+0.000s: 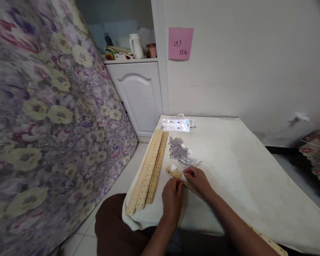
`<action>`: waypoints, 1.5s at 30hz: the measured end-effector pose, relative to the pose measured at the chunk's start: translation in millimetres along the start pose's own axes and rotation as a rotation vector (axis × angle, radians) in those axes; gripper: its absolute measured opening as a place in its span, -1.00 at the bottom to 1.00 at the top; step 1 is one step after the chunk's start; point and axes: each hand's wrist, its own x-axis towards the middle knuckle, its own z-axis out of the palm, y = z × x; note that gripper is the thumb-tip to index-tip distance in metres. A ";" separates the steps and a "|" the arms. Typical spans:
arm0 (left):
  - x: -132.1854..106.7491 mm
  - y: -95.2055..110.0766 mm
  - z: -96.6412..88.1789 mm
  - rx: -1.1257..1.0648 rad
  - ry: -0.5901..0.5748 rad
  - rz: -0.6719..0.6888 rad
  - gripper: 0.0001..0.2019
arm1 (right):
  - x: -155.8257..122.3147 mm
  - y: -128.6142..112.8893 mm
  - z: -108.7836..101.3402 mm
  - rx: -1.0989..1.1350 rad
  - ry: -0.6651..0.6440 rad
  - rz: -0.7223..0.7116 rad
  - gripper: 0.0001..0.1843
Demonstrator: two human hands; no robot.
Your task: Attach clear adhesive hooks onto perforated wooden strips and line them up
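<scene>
A long wooden strip with holes (177,173) lies slantwise on the cloth-covered table, running under my right forearm. My right hand (200,180) pinches a small white and metal piece (184,177) at the strip's upper face. My left hand (172,197) is closed at the strip's near edge, thumb and forefinger together beside the same piece; its grip is partly hidden. A second small white piece (173,168) sits near the strip's far end. Just beyond is a pile of small greyish clear packets with metal bits (179,149).
Several more perforated wooden strips (149,167) lie along the table's left side. Clear blister packaging (175,125) is at the far edge of the white tablecloth (224,149). A floral curtain (56,124) hangs at left, a white cabinet (138,96) stands behind.
</scene>
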 end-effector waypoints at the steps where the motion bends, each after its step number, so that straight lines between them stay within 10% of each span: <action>1: -0.1 -0.2 0.1 0.000 0.000 0.000 -0.86 | -0.2 0.1 0.1 0.001 0.000 0.000 -0.82; 45: 0.2 2.4 -3.2 0.006 0.012 -0.018 -0.91 | -5.6 -7.1 -2.1 0.041 0.063 -0.034 -0.78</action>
